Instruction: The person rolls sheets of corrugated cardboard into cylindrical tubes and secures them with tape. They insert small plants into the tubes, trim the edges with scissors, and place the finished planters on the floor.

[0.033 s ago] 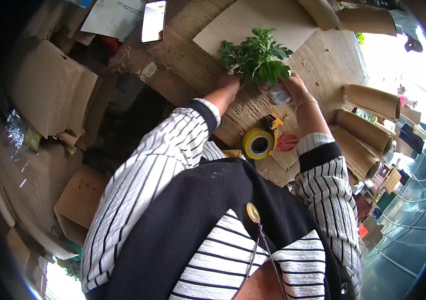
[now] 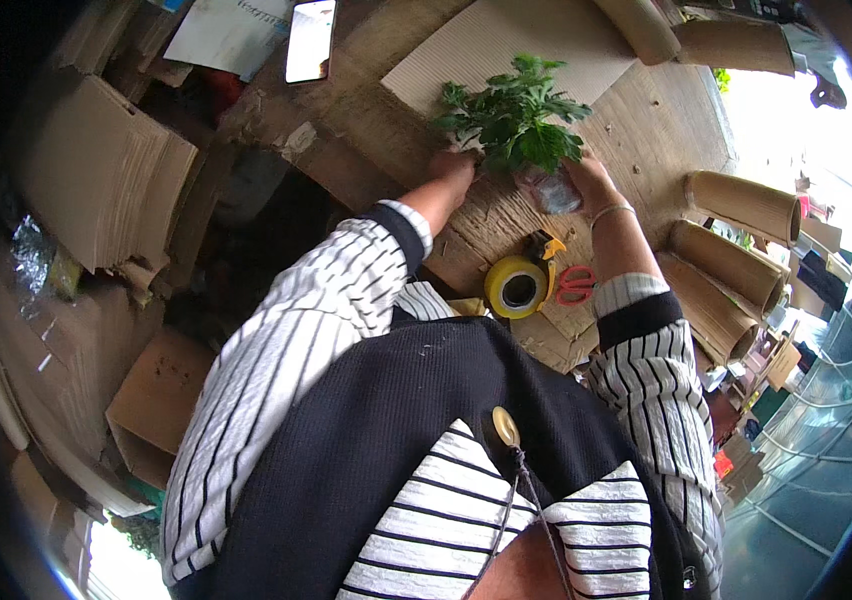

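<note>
A leafy green plant (image 2: 521, 120) stands on the wooden table, between my two hands. At its base is a clear plastic-wrapped bundle (image 2: 554, 192) that looks like its root ball or pot. My right hand (image 2: 591, 178) curls round the right side of that bundle, fingers partly behind the leaves. My left hand (image 2: 454, 172) is at the plant's left side, its fingertips hidden by foliage. Nearer to me lie a roll of yellow tape (image 2: 502, 290) with an orange-and-black dispenser (image 2: 544, 248) and red-handled scissors (image 2: 576, 285).
Behind the plant lies a flat corrugated cardboard sheet (image 2: 466, 60). A phone with a bright screen (image 2: 309, 40) rests at the far left of the table. Rolled cardboard tubes (image 2: 736, 205) line the right edge. Stacked cardboard sheets (image 2: 111, 175) stand on the left, near an open box (image 2: 161, 385).
The plant's leaves have shifted slightly right. My left hand has drawn back a little to the left; my right hand has barely moved.
</note>
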Motion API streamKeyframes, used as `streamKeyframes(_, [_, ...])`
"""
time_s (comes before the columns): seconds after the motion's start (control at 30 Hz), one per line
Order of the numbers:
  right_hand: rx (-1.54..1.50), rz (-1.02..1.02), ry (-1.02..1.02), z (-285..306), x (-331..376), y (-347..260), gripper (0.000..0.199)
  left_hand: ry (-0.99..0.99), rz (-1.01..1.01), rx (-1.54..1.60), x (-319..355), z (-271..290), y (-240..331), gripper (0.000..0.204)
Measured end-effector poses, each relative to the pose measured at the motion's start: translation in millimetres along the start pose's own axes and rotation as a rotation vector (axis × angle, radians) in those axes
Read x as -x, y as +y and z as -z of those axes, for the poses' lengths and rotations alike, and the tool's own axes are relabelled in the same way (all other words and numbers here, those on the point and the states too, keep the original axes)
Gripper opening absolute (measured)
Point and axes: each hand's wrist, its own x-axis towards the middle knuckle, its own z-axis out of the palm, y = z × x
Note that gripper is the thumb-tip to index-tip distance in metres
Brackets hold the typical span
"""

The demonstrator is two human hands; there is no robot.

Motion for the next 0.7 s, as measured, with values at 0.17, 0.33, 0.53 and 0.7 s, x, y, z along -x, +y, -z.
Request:
streamKeyframes(0.17, [0.086, 0.03, -0.056, -37, 40, 10, 0.048, -0.092, 0.028, -0.051, 58, 69, 25, 0.019])
streamKeyframes(0.33, [0.141, -0.221, -0.17, -70, 59, -40, 0.054, 0.003, 0.107, -0.081, 49, 102, 12, 0.021])
streamKeyframes(0.53, [-0.018, -0.294, -0.104, -58, 60, -29, 0.048, -0.111, 0.222, -0.018, 56, 85, -3, 0.017])
streamKeyframes(0.7, [-0.127, -0.166, -0.216, -53, 83, -35, 0.049, -0.015, 0.235, -0.061, 64, 79, 5, 0.023])
